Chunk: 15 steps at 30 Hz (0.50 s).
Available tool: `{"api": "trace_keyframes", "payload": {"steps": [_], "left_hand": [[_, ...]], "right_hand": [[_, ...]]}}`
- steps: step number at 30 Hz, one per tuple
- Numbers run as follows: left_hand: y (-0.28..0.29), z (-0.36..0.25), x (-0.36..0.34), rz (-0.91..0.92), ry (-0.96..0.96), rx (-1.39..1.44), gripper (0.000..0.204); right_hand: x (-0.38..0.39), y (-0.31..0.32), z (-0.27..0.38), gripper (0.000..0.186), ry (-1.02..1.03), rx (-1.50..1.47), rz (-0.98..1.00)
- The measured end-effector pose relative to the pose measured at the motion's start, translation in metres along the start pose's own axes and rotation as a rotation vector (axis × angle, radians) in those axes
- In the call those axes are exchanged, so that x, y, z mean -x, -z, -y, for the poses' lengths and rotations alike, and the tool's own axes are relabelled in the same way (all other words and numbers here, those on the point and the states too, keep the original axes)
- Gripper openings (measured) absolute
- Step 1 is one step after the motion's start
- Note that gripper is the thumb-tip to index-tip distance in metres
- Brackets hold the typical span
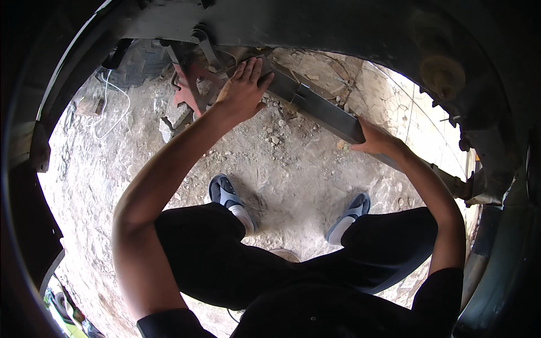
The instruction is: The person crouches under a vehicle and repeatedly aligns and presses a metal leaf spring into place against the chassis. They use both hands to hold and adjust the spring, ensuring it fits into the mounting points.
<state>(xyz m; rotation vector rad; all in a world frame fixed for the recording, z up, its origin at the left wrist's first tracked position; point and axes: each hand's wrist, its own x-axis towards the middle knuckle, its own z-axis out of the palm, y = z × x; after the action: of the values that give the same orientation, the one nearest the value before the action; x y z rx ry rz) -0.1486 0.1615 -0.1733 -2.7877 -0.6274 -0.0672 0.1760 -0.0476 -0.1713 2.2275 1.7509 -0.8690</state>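
Observation:
A long dark metal bar (324, 110), square-edged like box section, runs slantwise from the upper middle down to the right. Flat against its far left end lies my left hand (242, 93), fingers stretched out and thumb apart. Farther right, my right hand (373, 138) grips the bar from the side; its thumb shows on the near side, while the other fingers are mostly hidden. A short raised piece (300, 93) crosses the bar between my hands. Just left of my left hand stands a red metal bracket (189, 90) with dark upright arms.
A large dark metal body (315, 25) hangs across the top, curving down both sides. Rough, stony ground (282, 169) lies beneath, with rubble near the bar. A white cord (127, 104) lies at the left. My sandalled feet (228, 194) stand apart below the bar.

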Motion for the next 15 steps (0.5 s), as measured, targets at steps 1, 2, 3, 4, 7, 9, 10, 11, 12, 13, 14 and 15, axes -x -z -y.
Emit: {"api": "trace_keyframes", "payload": {"steps": [1, 2, 3, 4, 7, 9, 10, 11, 12, 13, 14, 15], "left_hand": [[0.001, 0.003, -0.004, 0.018, 0.002, -0.022, 0.072], [-0.001, 0.005, -0.010, 0.015, 0.004, -0.019, 0.072], [-0.002, 0.008, -0.016, 0.012, 0.007, -0.016, 0.072], [-0.004, 0.009, -0.019, 0.010, 0.011, -0.014, 0.072], [0.003, 0.004, -0.016, 0.048, 0.036, 0.039, 0.073], [0.007, 0.001, -0.008, 0.093, 0.022, -0.006, 0.072], [0.008, -0.001, -0.004, 0.115, 0.013, -0.027, 0.072], [0.007, -0.003, 0.002, 0.107, 0.010, -0.025, 0.072], [0.006, -0.002, 0.005, 0.090, 0.008, -0.013, 0.072], [0.006, 0.000, 0.008, 0.073, 0.006, -0.002, 0.073], [0.005, 0.001, 0.011, 0.061, 0.004, 0.009, 0.073], [0.005, 0.000, 0.009, 0.053, 0.008, 0.000, 0.074]], "right_hand": [[-0.005, -0.004, -0.004, 0.101, 0.033, -0.007, -0.026], [-0.004, -0.008, -0.009, 0.101, 0.055, -0.013, -0.052], [-0.005, -0.011, -0.014, 0.100, 0.078, -0.019, -0.077], [-0.006, -0.011, -0.019, 0.101, 0.087, -0.007, -0.079], [-0.003, -0.005, -0.015, 0.101, 0.090, 0.010, -0.078], [-0.001, -0.007, -0.015, 0.101, 0.065, 0.007, -0.078], [-0.003, -0.009, -0.014, 0.101, 0.061, 0.007, -0.081], [-0.002, -0.011, -0.014, 0.101, 0.053, 0.008, -0.085], [-0.002, -0.013, -0.014, 0.101, 0.043, 0.009, -0.088], [-0.002, -0.014, -0.014, 0.101, 0.042, -0.014, -0.089], [-0.003, -0.013, -0.013, 0.101, 0.045, -0.039, -0.086], [-0.004, -0.014, -0.012, 0.102, 0.048, -0.064, -0.084]]}}
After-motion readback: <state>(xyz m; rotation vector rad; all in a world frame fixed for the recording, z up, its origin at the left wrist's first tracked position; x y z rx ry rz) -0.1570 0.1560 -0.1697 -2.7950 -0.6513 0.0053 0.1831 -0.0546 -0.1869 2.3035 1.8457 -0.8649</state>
